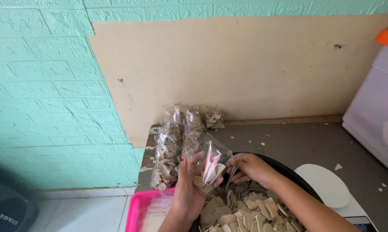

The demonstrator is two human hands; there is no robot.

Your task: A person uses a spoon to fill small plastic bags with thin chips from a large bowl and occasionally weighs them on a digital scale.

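Head camera view, looking down at a person's two bare hands packing pale, flat, heart-shaped chips into small clear plastic bags. Her left hand grasps one small clear plastic bag by its lower part, holding it upright and open-mouthed just above a wide black round basin heaped with loose pale chips. This bag looks only partly filled, with a few chips at its bottom. Her right hand is closed around something thin and silvery beside the bag; what it is cannot be told. Behind the hands, a row of filled clear bags of chips lies on the grey surface, running back to the beige board on the wall, so a good share of the packing seems done. Judging by the heaped basin, much remains to be bagged. At the lower left, touching the basin's edge, sits a bright pink plastic tray holding what look like empty clear bags. To the right of the basin rests a white oval scale platform, with crumbs scattered near it. A white plastic box with an orange lid stands at the far right, well apart. Mint green brick-patterned wall fills the left. Nothing blocks the hands.
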